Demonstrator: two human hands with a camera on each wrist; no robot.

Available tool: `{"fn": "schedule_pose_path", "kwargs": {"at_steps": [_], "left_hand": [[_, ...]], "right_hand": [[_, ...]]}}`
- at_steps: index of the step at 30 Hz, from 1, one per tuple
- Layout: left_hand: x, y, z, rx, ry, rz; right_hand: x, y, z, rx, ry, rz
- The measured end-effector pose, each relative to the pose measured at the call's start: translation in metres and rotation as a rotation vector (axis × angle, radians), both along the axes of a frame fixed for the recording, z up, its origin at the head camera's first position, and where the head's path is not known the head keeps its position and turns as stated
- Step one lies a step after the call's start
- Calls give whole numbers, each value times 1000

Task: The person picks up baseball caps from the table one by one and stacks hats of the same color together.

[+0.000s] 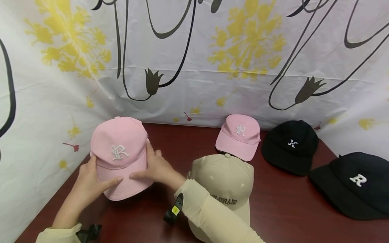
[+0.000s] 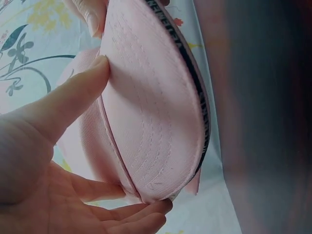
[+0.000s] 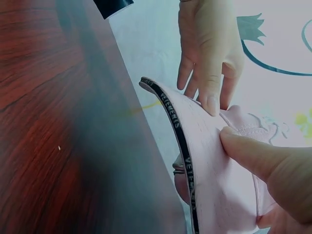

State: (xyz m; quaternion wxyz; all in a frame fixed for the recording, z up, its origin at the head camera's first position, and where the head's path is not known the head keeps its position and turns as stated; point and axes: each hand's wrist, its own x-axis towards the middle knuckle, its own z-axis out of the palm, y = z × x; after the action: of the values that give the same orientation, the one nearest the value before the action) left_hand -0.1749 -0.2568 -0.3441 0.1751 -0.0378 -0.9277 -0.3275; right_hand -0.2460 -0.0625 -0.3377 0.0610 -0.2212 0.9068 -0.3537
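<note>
A pink baseball cap (image 1: 113,135) with a white embroidered letter R is between both hands at the left of the head view. My left hand (image 1: 90,184) grips its left side, thumb on top of the brim. My right hand (image 1: 158,166) holds the opposite side, its thumb also lying on the brim. In the left wrist view, the left fingers reach to the brim's edge (image 2: 168,97), which carries a black lettered band. That same band (image 3: 176,127) shows in the right wrist view. Whether the cap touches the table is hard to tell.
A beige cap (image 1: 223,175) lettered "COLORADO" sits partly behind the right sleeve. Behind it is a smaller-looking pink cap (image 1: 240,135). Two black caps, one with a small white mark (image 1: 290,145) and one with a white R (image 1: 364,182), lie rightward. A patterned cloth (image 1: 194,54) encloses the dark red table (image 1: 279,209).
</note>
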Motion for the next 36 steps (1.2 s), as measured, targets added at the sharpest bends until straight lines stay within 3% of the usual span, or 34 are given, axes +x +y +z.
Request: {"fn": "schedule_pose_path", "kwargs": {"at_steps": [5, 16, 22, 29, 36], "left_hand": [[7, 5, 7, -8, -78, -21], [7, 17, 11, -34, -104, -111], [9, 19, 7, -44, -110, -163], [9, 20, 1, -70, -172, -207], [9, 26, -10, -101, -168, -267]], "right_hand": [[8, 11, 3, -40, 3, 21], [29, 37, 2, -66, -16, 9], [42, 46, -3, -54, -8, -1], [54, 53, -8, 4, -16, -25], [63, 62, -16, 56, 18, -30]]}}
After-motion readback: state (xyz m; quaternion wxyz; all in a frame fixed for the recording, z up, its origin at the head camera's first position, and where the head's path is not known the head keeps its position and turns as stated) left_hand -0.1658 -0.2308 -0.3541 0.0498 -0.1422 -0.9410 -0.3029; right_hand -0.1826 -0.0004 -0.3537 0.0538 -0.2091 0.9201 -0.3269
